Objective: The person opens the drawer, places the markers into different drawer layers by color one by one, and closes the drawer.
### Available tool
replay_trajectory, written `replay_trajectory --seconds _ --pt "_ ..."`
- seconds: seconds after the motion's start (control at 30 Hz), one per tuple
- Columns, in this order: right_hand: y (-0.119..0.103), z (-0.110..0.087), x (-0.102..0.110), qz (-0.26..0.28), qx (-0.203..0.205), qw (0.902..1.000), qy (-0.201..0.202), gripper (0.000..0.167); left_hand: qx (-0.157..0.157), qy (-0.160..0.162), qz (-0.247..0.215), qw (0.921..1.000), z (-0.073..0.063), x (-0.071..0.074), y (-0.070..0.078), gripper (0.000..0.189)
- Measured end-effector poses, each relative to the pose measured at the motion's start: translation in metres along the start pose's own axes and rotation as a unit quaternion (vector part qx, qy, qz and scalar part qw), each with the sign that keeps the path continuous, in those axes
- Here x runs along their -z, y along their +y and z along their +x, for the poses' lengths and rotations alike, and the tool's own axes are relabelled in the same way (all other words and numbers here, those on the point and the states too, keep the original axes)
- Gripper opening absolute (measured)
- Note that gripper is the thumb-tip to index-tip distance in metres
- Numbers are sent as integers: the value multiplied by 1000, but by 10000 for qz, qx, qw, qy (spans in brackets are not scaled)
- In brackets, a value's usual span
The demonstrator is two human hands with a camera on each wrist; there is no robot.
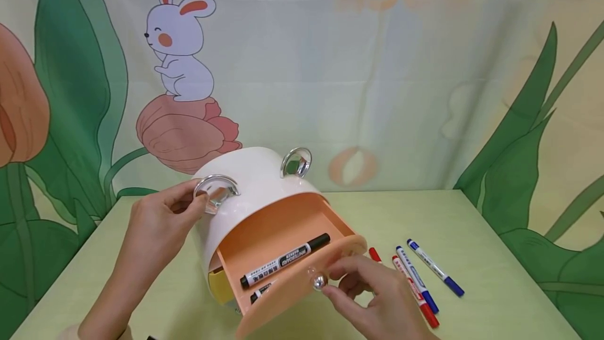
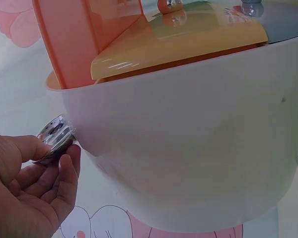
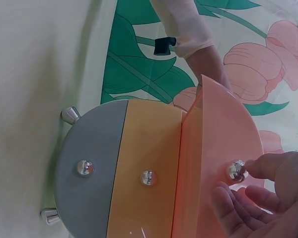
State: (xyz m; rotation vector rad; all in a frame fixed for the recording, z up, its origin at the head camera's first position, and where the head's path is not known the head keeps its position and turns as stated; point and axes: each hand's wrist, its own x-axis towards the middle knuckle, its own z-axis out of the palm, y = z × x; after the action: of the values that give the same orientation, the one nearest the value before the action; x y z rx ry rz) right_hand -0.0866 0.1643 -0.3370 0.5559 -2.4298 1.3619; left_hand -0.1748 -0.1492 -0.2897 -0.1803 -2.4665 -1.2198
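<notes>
A white rounded drawer box (image 1: 255, 172) with silver ring ears stands tilted on the table. My left hand (image 1: 158, 219) pinches its left silver ear (image 2: 57, 136) between thumb and fingers. The peach top drawer (image 1: 278, 224) is pulled out. Inside it lie a black whiteboard marker (image 1: 285, 260) and a second black marker (image 1: 261, 291), partly hidden by the drawer front. At that front, my right hand (image 1: 377, 293) has thumb and fingertips about the round silver knob (image 3: 237, 171). Below, the yellow drawer (image 3: 144, 148) and the grey drawer (image 3: 92, 144) are closed.
On the green table (image 1: 500, 277), right of the box, lie a blue-capped marker (image 1: 435, 267), another blue marker (image 1: 417, 278) and a red marker (image 1: 415, 291). One more red marker (image 1: 375, 254) shows behind the right hand. A printed curtain (image 1: 401, 93) hangs behind the table.
</notes>
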Motion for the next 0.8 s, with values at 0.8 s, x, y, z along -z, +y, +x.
replay_trajectory --seconds 0.8 --pt "-4 -2 -17 260 -561 9980 -127 20 -74 -42 82 9999 0 1 1 37"
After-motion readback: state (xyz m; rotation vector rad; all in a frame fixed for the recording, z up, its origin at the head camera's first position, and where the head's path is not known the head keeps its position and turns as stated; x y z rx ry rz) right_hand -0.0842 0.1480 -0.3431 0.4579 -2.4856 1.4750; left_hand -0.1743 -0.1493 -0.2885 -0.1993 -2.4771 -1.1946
